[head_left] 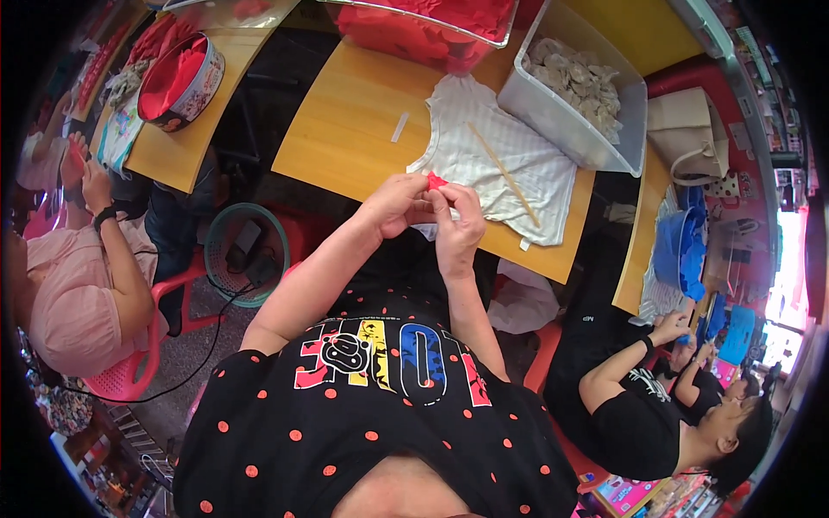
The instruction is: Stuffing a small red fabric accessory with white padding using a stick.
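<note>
My left hand (401, 203) and my right hand (458, 216) meet at the near edge of the wooden table (319, 112), fingers closed around a small piece of red fabric (434, 180). They are just over the lower left part of a white striped cloth garment (518, 160) spread on the table. A thin wooden stick (503, 173) lies across the garment, and a small white strip (399, 127) lies on the wood to its left.
Bins of red pieces (414, 26) and pale pieces (570, 78) border the work area. Co-workers sit left (82, 285) and right (639, 414), by side tables with a red-filled tin (177, 95) and blue bucket (673, 246). A green basket (246, 255) and cable stand left below.
</note>
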### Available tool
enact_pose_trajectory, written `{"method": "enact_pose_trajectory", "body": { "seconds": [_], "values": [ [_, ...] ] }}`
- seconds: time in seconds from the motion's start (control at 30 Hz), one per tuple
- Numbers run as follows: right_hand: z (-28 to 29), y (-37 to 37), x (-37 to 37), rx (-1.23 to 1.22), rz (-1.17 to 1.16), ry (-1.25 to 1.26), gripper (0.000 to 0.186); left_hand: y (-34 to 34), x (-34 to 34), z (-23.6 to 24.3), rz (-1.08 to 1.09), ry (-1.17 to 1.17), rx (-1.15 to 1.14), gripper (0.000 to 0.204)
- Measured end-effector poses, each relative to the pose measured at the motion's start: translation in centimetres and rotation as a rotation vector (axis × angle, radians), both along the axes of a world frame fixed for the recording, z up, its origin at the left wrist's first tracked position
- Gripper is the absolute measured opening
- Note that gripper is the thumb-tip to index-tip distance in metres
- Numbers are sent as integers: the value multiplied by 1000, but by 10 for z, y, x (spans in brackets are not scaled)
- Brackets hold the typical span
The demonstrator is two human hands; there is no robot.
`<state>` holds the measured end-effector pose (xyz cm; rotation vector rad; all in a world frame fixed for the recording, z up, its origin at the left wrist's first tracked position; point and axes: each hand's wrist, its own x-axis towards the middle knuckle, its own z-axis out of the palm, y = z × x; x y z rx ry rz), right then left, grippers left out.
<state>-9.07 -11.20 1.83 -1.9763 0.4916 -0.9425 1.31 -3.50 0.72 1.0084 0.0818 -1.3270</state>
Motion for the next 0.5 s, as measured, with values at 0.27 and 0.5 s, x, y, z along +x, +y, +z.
{"method": "enact_pose_trajectory", "body": {
  "seconds": [0.27, 0.5],
  "values": [
    [-18, -5, -2, 1068, 34, -239, 9, 8, -11, 6, 247, -1280, 16, 13],
    [-9, 5, 1, 1493, 240, -218, 11, 3, -8, -15, 318, -810, 36, 12]
  ]
}}
